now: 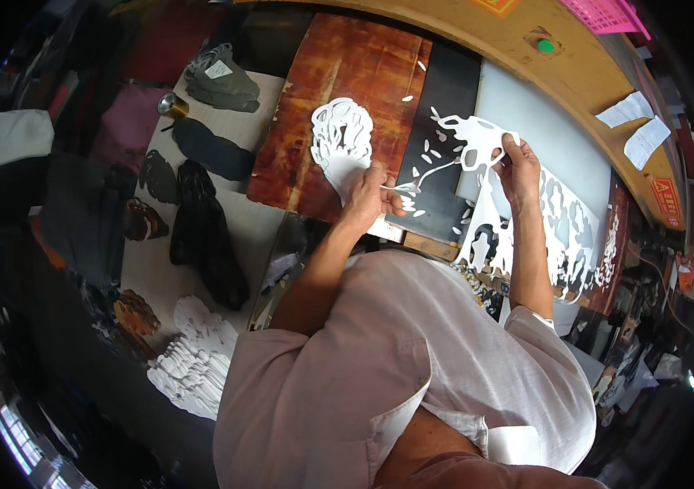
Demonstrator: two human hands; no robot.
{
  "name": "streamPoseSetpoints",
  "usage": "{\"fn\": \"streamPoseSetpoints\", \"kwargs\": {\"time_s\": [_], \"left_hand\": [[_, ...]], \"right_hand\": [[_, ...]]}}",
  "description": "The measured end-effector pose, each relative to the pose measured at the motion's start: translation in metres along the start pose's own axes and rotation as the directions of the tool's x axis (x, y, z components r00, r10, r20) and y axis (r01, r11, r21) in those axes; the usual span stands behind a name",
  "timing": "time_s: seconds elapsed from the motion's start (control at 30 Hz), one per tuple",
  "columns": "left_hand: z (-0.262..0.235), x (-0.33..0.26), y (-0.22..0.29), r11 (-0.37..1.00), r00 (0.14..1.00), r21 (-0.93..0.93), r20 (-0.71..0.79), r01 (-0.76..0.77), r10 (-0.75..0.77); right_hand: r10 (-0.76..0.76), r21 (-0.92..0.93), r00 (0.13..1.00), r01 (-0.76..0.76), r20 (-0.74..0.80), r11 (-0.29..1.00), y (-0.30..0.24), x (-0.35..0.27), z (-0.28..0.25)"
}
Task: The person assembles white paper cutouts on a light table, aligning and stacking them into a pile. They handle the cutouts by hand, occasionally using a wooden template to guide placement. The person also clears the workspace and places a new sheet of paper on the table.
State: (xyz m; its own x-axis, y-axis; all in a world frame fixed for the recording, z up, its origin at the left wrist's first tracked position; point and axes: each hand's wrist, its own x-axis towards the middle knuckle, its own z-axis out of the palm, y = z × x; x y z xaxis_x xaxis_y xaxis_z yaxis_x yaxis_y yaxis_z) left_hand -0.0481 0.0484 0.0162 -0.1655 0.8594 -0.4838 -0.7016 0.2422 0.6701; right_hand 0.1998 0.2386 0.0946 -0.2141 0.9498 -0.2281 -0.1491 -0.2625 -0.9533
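My left hand (365,196) grips a white cut-out piece (341,138) full of holes, held over the reddish wooden board (339,73). My right hand (518,167) pinches the top edge of a large white punched sheet (559,220) that hangs down over the bench edge. A thin white strip (428,175) runs between the two hands, still joining the piece to the sheet. Small white scraps (436,155) lie scattered on the black cutting mat (440,106) beneath.
A stack of white cut shapes (196,359) lies at the lower left. Black cut pieces (204,232), a dark oval piece (212,151), grey stacked pieces (220,81) and a brass-coloured roll (171,104) sit on the left bench. A press frame with a green button (546,46) arches behind.
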Motion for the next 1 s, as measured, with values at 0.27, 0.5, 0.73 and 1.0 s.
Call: {"fn": "streamPoseSetpoints", "kwargs": {"time_s": [0.27, 0.5, 0.73, 1.0], "left_hand": [[-0.019, -0.034, 0.021, 0.779, 1.0, 0.627, -0.02, 0.01, 0.003], [-0.021, -0.063, 0.02, 0.964, 0.997, -0.254, 0.013, 0.08, -0.08], [-0.037, -0.091, 0.029, 0.999, 1.0, 0.033, -0.005, -0.02, 0.02], [-0.071, -0.114, 0.02, 0.993, 0.972, 0.113, -0.227, -0.042, 0.067]], "right_hand": [[-0.022, -0.07, 1.0, 0.022, -0.001, 0.997, -0.005, -0.017, 0.027], [0.012, -0.069, 1.0, -0.011, 0.017, 0.998, -0.005, -0.012, 0.026], [-0.051, -0.154, 0.997, 0.06, 0.061, 0.986, -0.011, -0.009, 0.046], [-0.048, -0.303, 0.976, 0.113, 0.213, 0.946, -0.015, -0.005, 0.109]]}}
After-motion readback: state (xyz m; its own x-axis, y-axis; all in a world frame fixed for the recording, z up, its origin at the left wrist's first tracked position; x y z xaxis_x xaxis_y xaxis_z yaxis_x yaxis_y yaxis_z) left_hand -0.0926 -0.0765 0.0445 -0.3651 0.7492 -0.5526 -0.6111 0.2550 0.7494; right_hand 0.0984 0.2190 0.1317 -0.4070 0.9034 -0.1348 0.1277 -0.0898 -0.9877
